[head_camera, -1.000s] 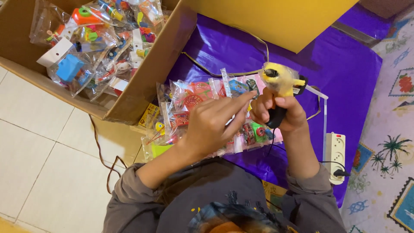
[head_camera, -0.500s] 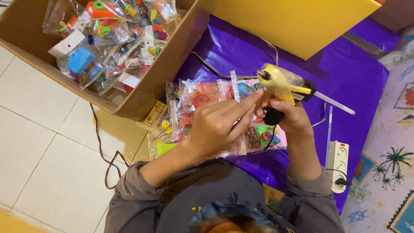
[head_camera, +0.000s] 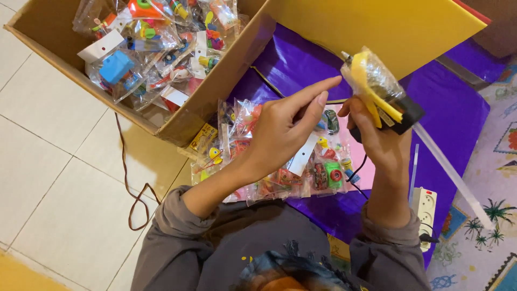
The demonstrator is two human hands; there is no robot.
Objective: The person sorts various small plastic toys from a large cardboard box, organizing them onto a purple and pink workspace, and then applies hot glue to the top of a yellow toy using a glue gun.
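1. Right hand (head_camera: pixel 377 143) is wrapped round the glue gun (head_camera: pixel 377 91), held up over the purple sheet (head_camera: pixel 447 108), nozzle toward the left hand.
2. Left hand (head_camera: pixel 280 134) hovers loosely spread, index finger stretched out, tip just beside the nozzle.
3. Risk: burnt fingertip if the nozzle is hot; glue could drip onto the toy packets (head_camera: pixel 318 167) below.
4. Risk: cord (head_camera: pixel 358 167) may snag the packets.
5. Count: one gun, one power strip (head_camera: pixel 428 207), one box (head_camera: pixel 215 91); packets too many to count.
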